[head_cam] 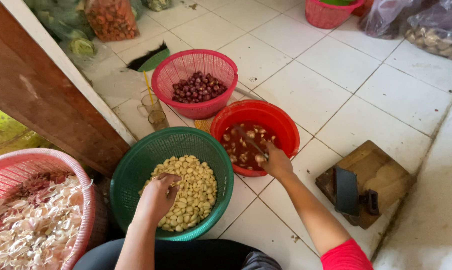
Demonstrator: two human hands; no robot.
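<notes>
With garlic cloves (188, 192) in the green basket (131, 175) pinched in the left hand (158, 197) and a knife (250, 141) gripped by the right hand (277, 162) over the red bowl (286, 122) beside the basket, soaking cloves could be splashed out or a finger nicked if the blade were dragged carelessly.

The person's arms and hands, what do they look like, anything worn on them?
Both forearms are bare. The left hand and right hand have no gloves, and no rings, watch or bracelets show. A short red sleeve covers the right upper arm; the left arm's sleeve is out of view.
</notes>
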